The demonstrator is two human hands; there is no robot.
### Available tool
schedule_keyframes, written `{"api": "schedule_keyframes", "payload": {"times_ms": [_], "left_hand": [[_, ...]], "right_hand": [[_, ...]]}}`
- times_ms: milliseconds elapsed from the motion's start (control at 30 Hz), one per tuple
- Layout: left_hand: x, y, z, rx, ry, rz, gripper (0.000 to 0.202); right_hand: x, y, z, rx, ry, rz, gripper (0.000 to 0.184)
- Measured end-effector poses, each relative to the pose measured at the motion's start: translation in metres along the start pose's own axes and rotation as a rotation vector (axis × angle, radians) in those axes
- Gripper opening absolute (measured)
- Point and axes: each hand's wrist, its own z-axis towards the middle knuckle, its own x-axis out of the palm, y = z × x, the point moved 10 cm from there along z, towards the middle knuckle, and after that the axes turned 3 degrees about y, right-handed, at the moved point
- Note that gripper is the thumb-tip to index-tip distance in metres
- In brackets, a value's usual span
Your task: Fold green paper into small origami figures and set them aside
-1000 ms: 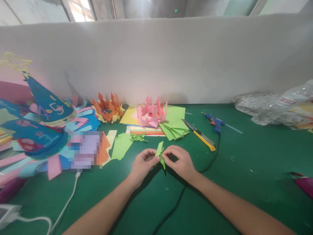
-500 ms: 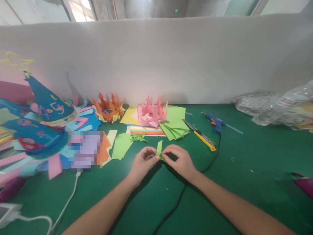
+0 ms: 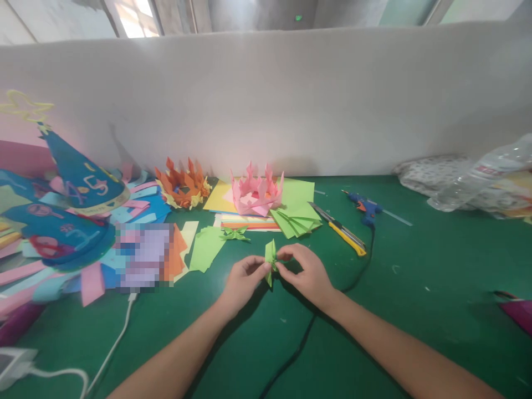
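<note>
Between my two hands is a small folded green paper piece, held upright above the green table. My left hand pinches its left side between thumb and fingers. On the other side, the thumb and fingertips of my right hand grip its right edge; the fingers partly hide its folds. A similar green folded paper lies flat just beyond my left hand, beside a fan of green paper sheets. Farther back stand a pink paper crown and an orange and yellow paper crown.
A yellow utility knife and a blue glue gun lie to the right; the gun's black cable crosses toward me. Blue paper hats and paper strips fill the left. A plastic bottle rests at the far right.
The green folded paper has turned between my fingers, and a lower point now shows beneath them. Both hands stay in nearly the same place.
</note>
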Motion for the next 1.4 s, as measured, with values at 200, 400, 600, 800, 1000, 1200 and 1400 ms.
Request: {"api": "schedule_keyframes", "payload": {"times_ms": [200, 400, 600, 800, 1000, 1200, 1400], "left_hand": [[-0.002, 0.0, 0.001, 0.006, -0.02, 0.025, 0.038], [-0.001, -0.006, 0.0, 0.039, 0.003, 0.014, 0.032], [-0.003, -0.003, 0.001, 0.032, -0.017, -0.017, 0.033], [-0.001, -0.001, 0.002, 0.022, 0.011, -0.033, 0.032], [0.001, -0.007, 0.0, 0.09, 0.013, 0.086, 0.025], [-0.007, -0.015, 0.0, 0.179, -0.041, 0.12, 0.015], [-0.011, -0.029, -0.005, 0.267, -0.057, 0.408, 0.011]], "right_hand": [[0.001, -0.001, 0.0, -0.035, 0.009, -0.02, 0.015], [-0.003, 0.001, 0.002, -0.034, 0.001, -0.027, 0.009], [-0.004, 0.008, 0.002, -0.094, 0.003, -0.119, 0.01], [-0.002, 0.007, 0.002, -0.088, 0.018, -0.127, 0.007], [0.001, 0.008, 0.002, -0.077, 0.038, -0.11, 0.007], [0.007, 0.007, 0.002, -0.083, 0.083, -0.131, 0.008], [0.009, 0.004, 0.002, -0.087, 0.104, -0.145, 0.007]]}}
